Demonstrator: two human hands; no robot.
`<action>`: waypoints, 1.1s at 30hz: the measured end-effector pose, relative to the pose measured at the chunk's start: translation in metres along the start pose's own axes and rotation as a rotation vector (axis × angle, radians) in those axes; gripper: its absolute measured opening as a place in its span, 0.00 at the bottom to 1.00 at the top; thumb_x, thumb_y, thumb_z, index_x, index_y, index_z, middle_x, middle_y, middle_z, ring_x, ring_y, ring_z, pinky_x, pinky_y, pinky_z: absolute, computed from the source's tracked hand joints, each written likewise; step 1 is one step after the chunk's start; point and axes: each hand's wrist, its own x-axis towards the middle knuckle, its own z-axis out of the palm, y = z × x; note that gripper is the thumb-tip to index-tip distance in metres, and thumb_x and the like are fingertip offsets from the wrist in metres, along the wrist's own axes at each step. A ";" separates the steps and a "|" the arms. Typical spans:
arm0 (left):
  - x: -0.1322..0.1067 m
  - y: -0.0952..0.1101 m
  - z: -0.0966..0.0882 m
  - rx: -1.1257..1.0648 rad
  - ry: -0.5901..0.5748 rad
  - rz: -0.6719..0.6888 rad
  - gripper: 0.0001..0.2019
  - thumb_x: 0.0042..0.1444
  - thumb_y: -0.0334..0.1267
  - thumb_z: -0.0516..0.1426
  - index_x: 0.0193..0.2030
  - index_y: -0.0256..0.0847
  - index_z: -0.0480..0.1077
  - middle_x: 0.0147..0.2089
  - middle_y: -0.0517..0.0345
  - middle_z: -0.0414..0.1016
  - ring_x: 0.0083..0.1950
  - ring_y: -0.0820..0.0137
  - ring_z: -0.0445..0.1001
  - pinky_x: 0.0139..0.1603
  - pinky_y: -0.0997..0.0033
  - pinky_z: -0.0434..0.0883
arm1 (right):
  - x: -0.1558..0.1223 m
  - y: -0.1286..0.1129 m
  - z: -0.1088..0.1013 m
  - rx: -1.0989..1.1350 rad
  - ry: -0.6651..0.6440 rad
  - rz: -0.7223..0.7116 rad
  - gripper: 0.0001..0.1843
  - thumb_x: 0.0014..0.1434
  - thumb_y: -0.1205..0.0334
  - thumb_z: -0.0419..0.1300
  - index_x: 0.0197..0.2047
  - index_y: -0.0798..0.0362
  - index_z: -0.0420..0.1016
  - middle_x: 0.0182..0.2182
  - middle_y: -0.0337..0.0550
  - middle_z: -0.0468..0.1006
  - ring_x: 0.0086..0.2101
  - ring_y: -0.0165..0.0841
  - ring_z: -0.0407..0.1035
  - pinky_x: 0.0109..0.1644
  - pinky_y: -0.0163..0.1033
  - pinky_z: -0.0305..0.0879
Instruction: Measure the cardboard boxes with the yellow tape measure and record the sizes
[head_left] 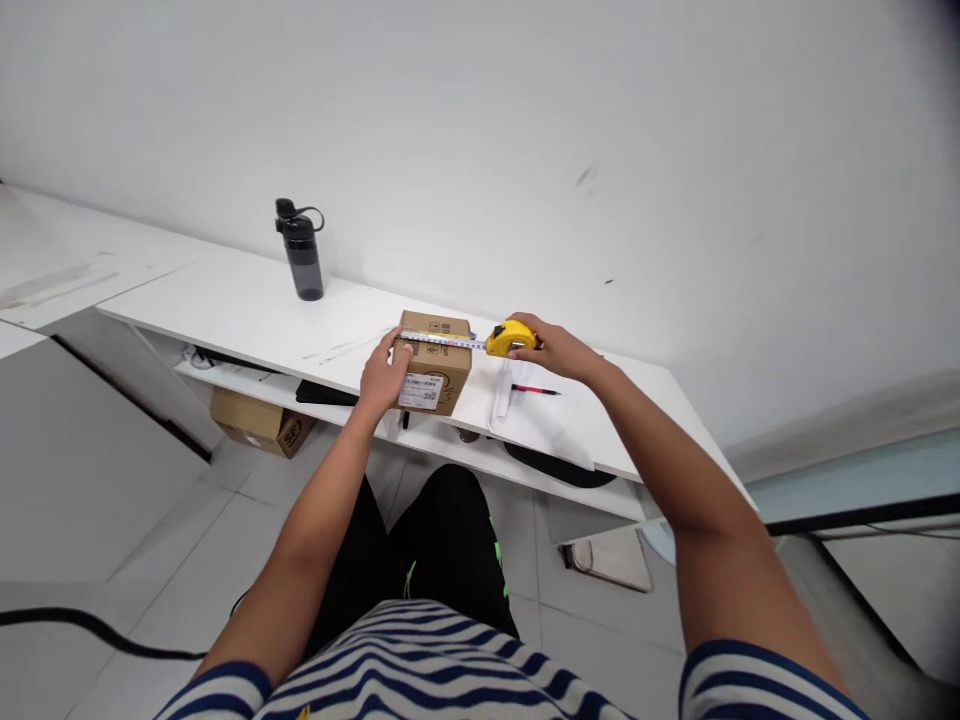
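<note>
A small brown cardboard box [441, 372] with a white label stands on the white desk [247, 310]. My left hand [384, 372] presses against the box's left side, its thumb holding the end of the tape at the top edge. My right hand [551, 348] is closed round a yellow tape measure [510, 338] just right of the box. The tape blade [442, 342] runs across the box top between my two hands.
A dark water bottle [301, 250] stands at the back left of the desk. A red pen [534, 389] and white papers [555, 420] lie right of the box. A second cardboard box [259, 420] sits on the floor under the desk. A black cable [90, 628] crosses the floor.
</note>
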 end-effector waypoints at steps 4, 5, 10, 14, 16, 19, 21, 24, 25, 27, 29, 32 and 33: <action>0.005 0.000 0.006 -0.117 -0.015 0.003 0.25 0.64 0.47 0.53 0.67 0.48 0.67 0.68 0.53 0.69 0.70 0.59 0.66 0.73 0.57 0.60 | 0.007 -0.006 0.010 0.016 0.063 -0.050 0.34 0.60 0.50 0.60 0.67 0.43 0.60 0.55 0.46 0.76 0.47 0.41 0.73 0.51 0.48 0.69; 0.004 0.001 0.007 -0.134 -0.027 -0.011 0.26 0.65 0.47 0.52 0.68 0.47 0.65 0.70 0.52 0.67 0.71 0.59 0.64 0.73 0.58 0.59 | 0.015 -0.011 0.014 0.022 0.079 -0.078 0.34 0.60 0.50 0.60 0.68 0.43 0.59 0.58 0.46 0.74 0.50 0.42 0.72 0.53 0.49 0.68; -0.011 0.012 0.016 -0.002 0.129 -0.062 0.38 0.64 0.53 0.53 0.77 0.49 0.44 0.80 0.47 0.33 0.79 0.50 0.43 0.75 0.46 0.52 | 0.066 -0.045 0.041 0.068 0.125 -0.197 0.35 0.59 0.51 0.60 0.67 0.47 0.59 0.59 0.48 0.73 0.50 0.44 0.71 0.55 0.50 0.66; -0.034 0.025 0.021 0.081 0.417 0.068 0.45 0.62 0.55 0.55 0.77 0.40 0.35 0.79 0.36 0.29 0.80 0.51 0.36 0.77 0.46 0.44 | 0.095 -0.085 0.065 0.107 0.159 -0.301 0.33 0.59 0.53 0.59 0.65 0.52 0.61 0.55 0.49 0.75 0.48 0.44 0.72 0.55 0.51 0.66; -0.047 0.032 0.020 0.040 0.495 0.200 0.45 0.62 0.58 0.55 0.76 0.40 0.38 0.78 0.35 0.35 0.79 0.54 0.42 0.77 0.50 0.46 | 0.091 -0.103 0.074 0.189 0.216 -0.363 0.32 0.61 0.50 0.59 0.65 0.51 0.60 0.57 0.50 0.73 0.50 0.44 0.71 0.56 0.52 0.66; -0.066 0.042 0.013 -0.211 0.442 0.270 0.42 0.59 0.65 0.54 0.73 0.46 0.47 0.73 0.38 0.53 0.72 0.57 0.61 0.71 0.53 0.62 | 0.056 -0.116 0.091 0.350 0.331 -0.412 0.37 0.62 0.38 0.58 0.67 0.49 0.57 0.61 0.53 0.69 0.54 0.46 0.69 0.58 0.53 0.67; -0.079 0.047 0.009 -0.395 0.269 0.260 0.39 0.57 0.68 0.54 0.67 0.46 0.58 0.65 0.42 0.66 0.63 0.58 0.71 0.62 0.58 0.71 | 0.018 -0.114 0.107 0.410 0.391 -0.436 0.42 0.60 0.31 0.55 0.68 0.48 0.56 0.63 0.55 0.67 0.57 0.48 0.67 0.59 0.53 0.68; -0.100 0.051 0.010 -0.461 0.003 0.274 0.34 0.51 0.67 0.60 0.53 0.41 0.70 0.50 0.48 0.77 0.51 0.61 0.78 0.52 0.64 0.76 | -0.041 -0.091 0.131 0.391 0.432 -0.425 0.44 0.61 0.26 0.48 0.69 0.46 0.57 0.58 0.54 0.71 0.55 0.46 0.70 0.56 0.52 0.70; -0.106 0.052 0.013 -0.431 -0.069 0.276 0.32 0.50 0.65 0.63 0.50 0.40 0.71 0.46 0.49 0.78 0.48 0.62 0.79 0.50 0.65 0.76 | -0.056 -0.077 0.136 0.383 0.455 -0.416 0.44 0.61 0.25 0.43 0.68 0.47 0.60 0.56 0.53 0.73 0.53 0.45 0.72 0.54 0.51 0.72; -0.113 0.051 0.025 -0.325 -0.237 0.260 0.27 0.50 0.61 0.65 0.45 0.39 0.73 0.42 0.52 0.79 0.42 0.65 0.79 0.45 0.67 0.76 | -0.075 -0.037 0.138 0.366 0.525 -0.293 0.44 0.64 0.27 0.32 0.60 0.47 0.72 0.48 0.50 0.77 0.45 0.41 0.74 0.48 0.48 0.73; -0.111 0.049 0.045 -0.170 -0.427 0.245 0.23 0.52 0.58 0.64 0.41 0.39 0.75 0.38 0.54 0.79 0.39 0.66 0.78 0.43 0.66 0.76 | -0.081 0.014 0.129 0.281 0.599 0.022 0.40 0.69 0.34 0.32 0.55 0.49 0.76 0.41 0.49 0.79 0.40 0.40 0.75 0.47 0.47 0.72; -0.096 0.041 0.090 0.068 -0.587 0.303 0.21 0.49 0.55 0.66 0.41 0.40 0.76 0.45 0.50 0.80 0.48 0.59 0.78 0.55 0.57 0.73 | -0.070 0.092 0.106 0.033 0.490 0.492 0.34 0.70 0.44 0.45 0.70 0.56 0.61 0.40 0.53 0.81 0.39 0.45 0.75 0.46 0.49 0.69; -0.088 0.037 0.107 0.121 -0.587 0.315 0.22 0.47 0.54 0.66 0.43 0.40 0.76 0.51 0.47 0.79 0.54 0.55 0.76 0.61 0.54 0.70 | -0.065 0.114 0.099 -0.029 0.409 0.555 0.32 0.70 0.49 0.46 0.71 0.56 0.59 0.43 0.55 0.82 0.41 0.45 0.75 0.47 0.48 0.68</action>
